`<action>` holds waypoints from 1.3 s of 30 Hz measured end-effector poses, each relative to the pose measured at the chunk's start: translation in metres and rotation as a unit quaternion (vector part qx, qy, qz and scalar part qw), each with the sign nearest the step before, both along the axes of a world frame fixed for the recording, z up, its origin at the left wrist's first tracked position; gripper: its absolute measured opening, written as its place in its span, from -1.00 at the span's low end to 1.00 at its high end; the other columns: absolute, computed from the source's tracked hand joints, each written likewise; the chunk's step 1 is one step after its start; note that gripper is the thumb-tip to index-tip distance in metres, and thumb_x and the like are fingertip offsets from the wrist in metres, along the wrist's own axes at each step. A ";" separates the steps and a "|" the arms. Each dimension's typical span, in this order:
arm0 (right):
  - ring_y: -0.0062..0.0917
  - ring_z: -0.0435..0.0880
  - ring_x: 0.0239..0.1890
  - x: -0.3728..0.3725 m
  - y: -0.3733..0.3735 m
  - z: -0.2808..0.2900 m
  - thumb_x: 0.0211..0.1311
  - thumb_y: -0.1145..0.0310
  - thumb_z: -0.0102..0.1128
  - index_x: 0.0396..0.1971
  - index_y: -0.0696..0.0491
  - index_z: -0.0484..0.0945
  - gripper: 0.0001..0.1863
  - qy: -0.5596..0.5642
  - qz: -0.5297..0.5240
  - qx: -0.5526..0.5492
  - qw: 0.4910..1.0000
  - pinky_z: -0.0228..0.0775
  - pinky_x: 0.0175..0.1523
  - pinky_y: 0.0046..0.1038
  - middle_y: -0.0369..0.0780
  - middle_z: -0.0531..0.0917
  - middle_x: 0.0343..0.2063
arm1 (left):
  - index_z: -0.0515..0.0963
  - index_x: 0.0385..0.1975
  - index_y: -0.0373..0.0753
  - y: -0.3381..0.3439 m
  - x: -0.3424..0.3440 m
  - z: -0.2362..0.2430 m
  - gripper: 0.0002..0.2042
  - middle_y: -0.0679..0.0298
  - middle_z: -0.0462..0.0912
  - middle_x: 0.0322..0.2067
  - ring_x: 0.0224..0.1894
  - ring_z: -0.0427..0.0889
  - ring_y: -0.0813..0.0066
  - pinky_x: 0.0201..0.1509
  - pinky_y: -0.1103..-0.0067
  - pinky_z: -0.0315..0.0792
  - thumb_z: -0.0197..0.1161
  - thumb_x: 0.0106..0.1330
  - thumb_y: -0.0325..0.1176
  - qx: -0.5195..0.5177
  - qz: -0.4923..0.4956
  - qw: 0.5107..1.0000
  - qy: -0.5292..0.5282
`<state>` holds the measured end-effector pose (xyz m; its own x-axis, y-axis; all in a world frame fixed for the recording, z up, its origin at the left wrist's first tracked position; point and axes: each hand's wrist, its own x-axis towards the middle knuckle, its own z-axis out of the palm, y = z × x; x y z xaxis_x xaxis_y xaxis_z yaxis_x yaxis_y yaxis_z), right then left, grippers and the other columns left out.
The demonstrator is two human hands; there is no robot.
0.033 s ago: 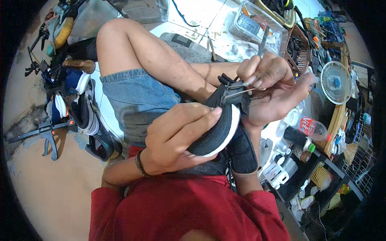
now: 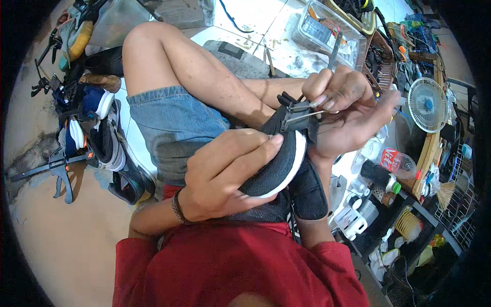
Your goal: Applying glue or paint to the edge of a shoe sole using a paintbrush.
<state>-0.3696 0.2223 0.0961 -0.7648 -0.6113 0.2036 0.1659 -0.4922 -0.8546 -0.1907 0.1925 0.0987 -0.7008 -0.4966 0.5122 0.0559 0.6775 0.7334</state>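
Observation:
My left hand [image 2: 227,171] is closed around the toe of a black shoe [image 2: 266,171] with a white sole edge, held over my lap. Its thumb and fingers press on the black upper. At the shoe's far end, a dark grey strap-like piece [image 2: 300,122] stands up off the upper. My right hand [image 2: 348,97] pinches a slim flat metal tool [image 2: 335,51] that rises above the fingers. Below those fingertips, a thin metal rod [image 2: 304,117] lies across the dark piece. A black padded piece [image 2: 309,197] rests by my right forearm; whether it belongs to the shoe is unclear.
Several shoes [image 2: 110,143] and a bar clamp [image 2: 62,179] lie on the left. At the back right are a clear plastic tub [image 2: 302,30] and a brown basket [image 2: 381,71]. A small fan [image 2: 427,105], a plastic bottle [image 2: 401,163] and a white jug [image 2: 350,222] are on the right.
The thin rod by my right fingertips has shifted very slightly upward. My left hand keeps its hold on the shoe.

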 end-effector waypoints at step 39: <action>-0.64 0.64 -0.29 -0.059 0.070 0.107 0.29 0.40 0.21 -0.17 0.26 0.55 -0.77 0.319 0.034 0.243 0.915 0.47 -0.15 -0.58 -0.21 0.66 -0.33 | 0.31 0.24 -0.54 -0.063 -0.066 0.014 -0.38 0.07 0.54 0.10 0.16 0.47 0.39 0.27 0.53 0.25 0.08 0.44 -0.05 0.411 -0.165 0.883 0.153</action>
<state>-0.4286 0.2919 0.2035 -0.5420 -0.7900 0.2867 -0.4279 -0.0343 -0.9032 -0.2566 0.1291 0.1123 -0.7674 -0.5842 0.2644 0.4322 -0.1667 0.8862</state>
